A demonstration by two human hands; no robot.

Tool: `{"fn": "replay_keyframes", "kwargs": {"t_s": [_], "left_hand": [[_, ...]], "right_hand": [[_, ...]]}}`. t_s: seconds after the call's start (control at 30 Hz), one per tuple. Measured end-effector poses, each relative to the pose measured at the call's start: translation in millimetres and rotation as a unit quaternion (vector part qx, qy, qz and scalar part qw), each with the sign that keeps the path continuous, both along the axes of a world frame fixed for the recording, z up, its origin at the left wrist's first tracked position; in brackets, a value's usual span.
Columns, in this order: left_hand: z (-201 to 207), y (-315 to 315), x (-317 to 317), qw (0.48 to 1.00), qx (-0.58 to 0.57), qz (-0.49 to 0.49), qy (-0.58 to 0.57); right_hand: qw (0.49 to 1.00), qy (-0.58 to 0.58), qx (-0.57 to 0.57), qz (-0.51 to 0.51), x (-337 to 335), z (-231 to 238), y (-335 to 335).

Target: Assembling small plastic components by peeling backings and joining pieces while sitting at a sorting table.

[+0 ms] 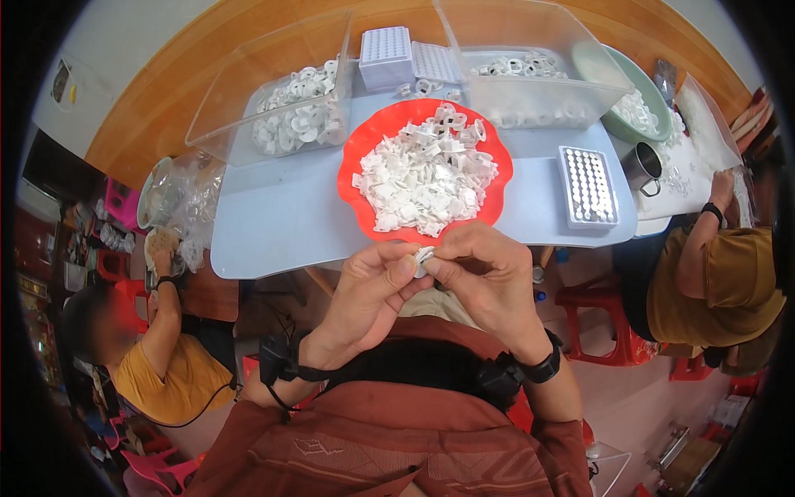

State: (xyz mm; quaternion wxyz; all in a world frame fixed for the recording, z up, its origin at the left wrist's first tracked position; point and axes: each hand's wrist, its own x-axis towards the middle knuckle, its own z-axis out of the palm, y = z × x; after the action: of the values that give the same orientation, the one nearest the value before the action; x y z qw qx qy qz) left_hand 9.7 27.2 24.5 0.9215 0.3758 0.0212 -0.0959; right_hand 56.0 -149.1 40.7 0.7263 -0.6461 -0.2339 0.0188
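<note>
Through the head view, I saw the left hand [368, 286] and the right hand [489, 277] just in front of the red scalloped bowl [503, 178], nearer the wearer. Both hands were pinched narrow, thumbs and fingertips meeting on one small white plastic piece [422, 259]. I judged that grip suited so small a piece, steadying it from two sides, though the fingers hid most of its shape. The bowl sat on the light-blue surface [277, 224], heaped with white plastic parts [426, 182], probably placed there for a short reach from either hand. To the bowl's left and to its right, beyond its far edge, stood a clear left bin [217, 124] and a clear right bin [571, 95]; their tall walls presumably kept the loose contents together. Right of the bowl, a box of white round pieces [595, 222] held its contents in rows, perhaps for easy counting.
</note>
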Motion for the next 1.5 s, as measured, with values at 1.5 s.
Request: {"fn": "replay_keyframes", "kwargs": {"t_s": [1.5], "left_hand": [[21.2,3.5,7.1,0.999,0.036,-0.031,0.006]], "right_hand": [[0.999,-0.001,-0.031,-0.017,11.3,-8.4,-51.1]]}}
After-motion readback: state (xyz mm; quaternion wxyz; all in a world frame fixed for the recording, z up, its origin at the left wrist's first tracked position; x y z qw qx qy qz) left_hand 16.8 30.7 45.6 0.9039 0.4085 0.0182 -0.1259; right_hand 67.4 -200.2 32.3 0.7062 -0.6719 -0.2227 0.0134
